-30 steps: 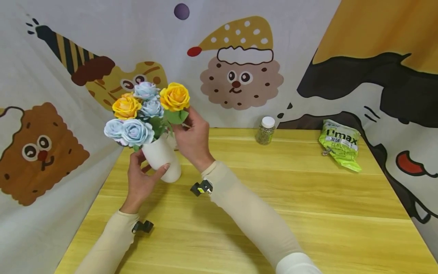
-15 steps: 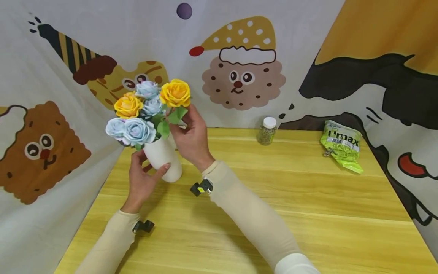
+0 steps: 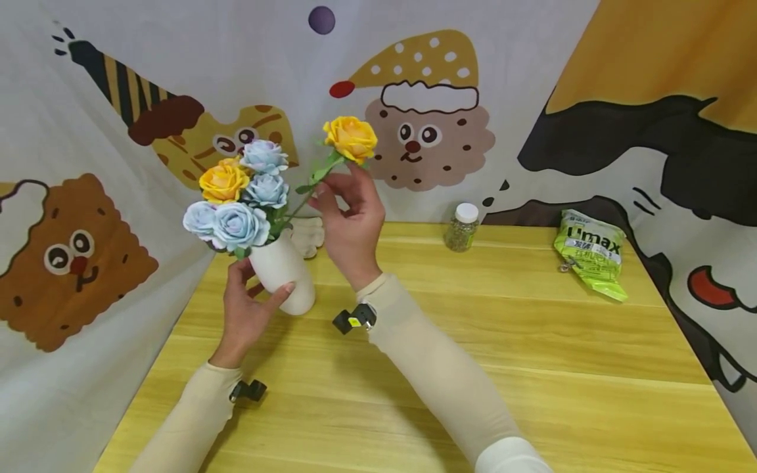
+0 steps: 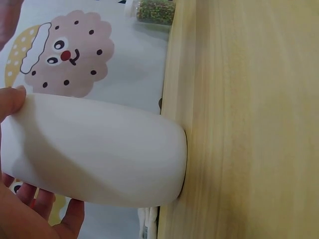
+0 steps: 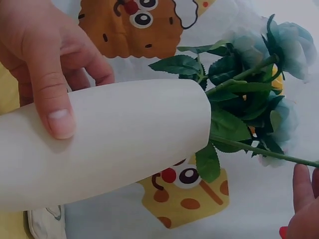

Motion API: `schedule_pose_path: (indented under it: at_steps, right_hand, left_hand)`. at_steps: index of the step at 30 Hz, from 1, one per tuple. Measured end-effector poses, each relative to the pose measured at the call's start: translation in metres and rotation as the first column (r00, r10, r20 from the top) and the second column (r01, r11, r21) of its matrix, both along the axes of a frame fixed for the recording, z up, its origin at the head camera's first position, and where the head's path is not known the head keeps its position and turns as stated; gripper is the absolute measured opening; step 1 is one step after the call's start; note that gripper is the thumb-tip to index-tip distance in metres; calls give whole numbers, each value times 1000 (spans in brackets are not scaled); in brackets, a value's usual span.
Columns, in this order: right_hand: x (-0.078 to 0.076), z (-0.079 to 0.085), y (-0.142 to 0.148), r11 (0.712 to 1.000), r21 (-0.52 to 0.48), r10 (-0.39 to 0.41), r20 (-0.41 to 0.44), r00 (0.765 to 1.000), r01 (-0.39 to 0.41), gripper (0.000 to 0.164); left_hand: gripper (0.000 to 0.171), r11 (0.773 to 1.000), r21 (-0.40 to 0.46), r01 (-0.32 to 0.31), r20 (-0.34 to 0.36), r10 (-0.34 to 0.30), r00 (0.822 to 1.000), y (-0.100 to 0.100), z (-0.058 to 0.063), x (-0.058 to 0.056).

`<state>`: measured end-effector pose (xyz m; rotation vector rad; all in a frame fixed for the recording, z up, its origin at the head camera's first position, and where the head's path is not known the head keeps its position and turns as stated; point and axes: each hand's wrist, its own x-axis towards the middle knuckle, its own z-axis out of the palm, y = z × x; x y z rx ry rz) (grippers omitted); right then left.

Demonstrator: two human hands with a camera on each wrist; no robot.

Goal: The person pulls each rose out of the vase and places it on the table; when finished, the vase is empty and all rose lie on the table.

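A white vase (image 3: 285,276) stands on the wooden table, its base down in the left wrist view. My left hand (image 3: 245,315) grips it, thumb on the near side and fingers on the far side. Several pale blue roses (image 3: 239,225) and a yellow rose (image 3: 223,180) fill its mouth. With my right hand (image 3: 355,230) I pinch the stem of another yellow rose (image 3: 353,139), which leans out to the right above the others. Its green stem (image 5: 269,155) still runs into the vase mouth in the right wrist view; the lower end is hidden inside.
Behind the vase sits a pale ridged object (image 3: 309,236), partly hidden. A small white-capped jar (image 3: 462,230) of greenish bits stands at the table's back edge. A green snack bag (image 3: 591,249) lies at the back right. A cartoon-print cloth (image 3: 236,52) hangs behind the table (image 3: 532,368).
My right hand has moved right and slightly up, drawing the yellow rose away from the bunch so more stem shows. My left hand and the vase have stayed in place.
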<state>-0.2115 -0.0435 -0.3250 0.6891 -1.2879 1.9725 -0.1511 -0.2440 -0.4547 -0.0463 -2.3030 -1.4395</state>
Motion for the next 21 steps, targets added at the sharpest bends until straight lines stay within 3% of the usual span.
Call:
schedule_pose_path:
  at_steps: [7,13,17,21]
  right_hand:
    - [0,8,10,990,-128,-49,31,998,53,44]
    - [0,11,28,972,-228,-45,73,996,61,50]
    - [-2,5,44,952,-304,-2,145,989,46,52]
    - [-4,-10,60,927,-376,84,242,967,13,56]
  left_hand:
    - [78,1000,22,13,-6,-13,1000,1,3,1]
    - [80,999,31,13,-1,-13,1000,2,2,1]
    - [78,999,37,19,-3,-19,1000,0,-1,-1]
    - [78,999,34,15,4,-15,1000,-1,-2,-1]
